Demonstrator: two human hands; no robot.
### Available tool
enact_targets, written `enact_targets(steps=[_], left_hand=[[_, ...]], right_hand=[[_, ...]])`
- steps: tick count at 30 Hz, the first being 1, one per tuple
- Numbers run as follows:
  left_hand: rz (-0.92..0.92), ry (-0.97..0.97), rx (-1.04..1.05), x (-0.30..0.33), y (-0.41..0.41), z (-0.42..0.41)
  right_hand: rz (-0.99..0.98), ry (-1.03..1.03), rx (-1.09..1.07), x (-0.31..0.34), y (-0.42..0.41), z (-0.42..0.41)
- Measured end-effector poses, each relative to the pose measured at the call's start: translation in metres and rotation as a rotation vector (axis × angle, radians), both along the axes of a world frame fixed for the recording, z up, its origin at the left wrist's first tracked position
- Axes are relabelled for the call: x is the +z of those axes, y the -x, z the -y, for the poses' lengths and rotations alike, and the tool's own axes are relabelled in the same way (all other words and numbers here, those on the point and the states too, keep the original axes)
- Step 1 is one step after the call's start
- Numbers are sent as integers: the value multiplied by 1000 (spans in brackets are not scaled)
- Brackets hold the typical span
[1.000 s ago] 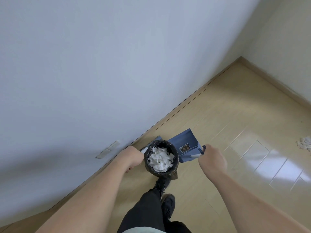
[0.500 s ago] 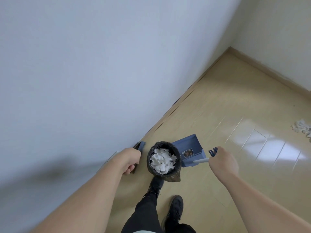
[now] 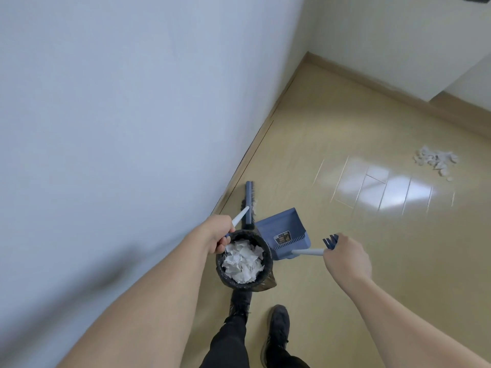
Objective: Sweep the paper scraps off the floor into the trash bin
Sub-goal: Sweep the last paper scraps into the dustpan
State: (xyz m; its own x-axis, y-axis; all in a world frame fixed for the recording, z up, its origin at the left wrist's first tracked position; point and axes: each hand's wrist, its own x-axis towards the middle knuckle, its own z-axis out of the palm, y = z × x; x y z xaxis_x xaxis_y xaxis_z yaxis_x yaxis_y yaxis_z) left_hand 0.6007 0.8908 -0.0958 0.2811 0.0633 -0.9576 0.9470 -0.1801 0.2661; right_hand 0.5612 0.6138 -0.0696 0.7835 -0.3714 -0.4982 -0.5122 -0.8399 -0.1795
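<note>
Hands (image 3: 216,236) beside scrap-filled trash bin (image 3: 267,261)

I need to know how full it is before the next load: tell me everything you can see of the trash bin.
The trash bin is small and round, lined with a black bag whose edge folds over the rim. It stands upright on the wooden floor near the wall, in front of the person's shoes, and holds crumpled white paper scraps nearly to the rim. The blue dustpan lies just behind it; the left hand overlaps its rim in view.
</note>
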Motion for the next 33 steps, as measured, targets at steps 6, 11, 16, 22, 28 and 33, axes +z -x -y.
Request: enact_targets(steps=[6, 11, 16, 22, 28, 33], left_hand=[[21, -27, -90, 9, -34, 23], [86, -138, -160, 34, -61, 28], [127, -277, -405, 33, -91, 91], [188, -385, -853, 10, -74, 207], [195, -427, -960, 34, -58, 243], [120, -322, -643, 91, -58, 273]], right_hand=[[-11, 28, -73, 3, -3, 33], [-38, 30, -46, -3, -6, 65], [-79, 30, -6, -28, -16, 102], [-127, 3, 52, -68, -13, 125], [-112, -70, 11, -60, -32, 175], [-78, -158, -126, -38, -25, 229]])
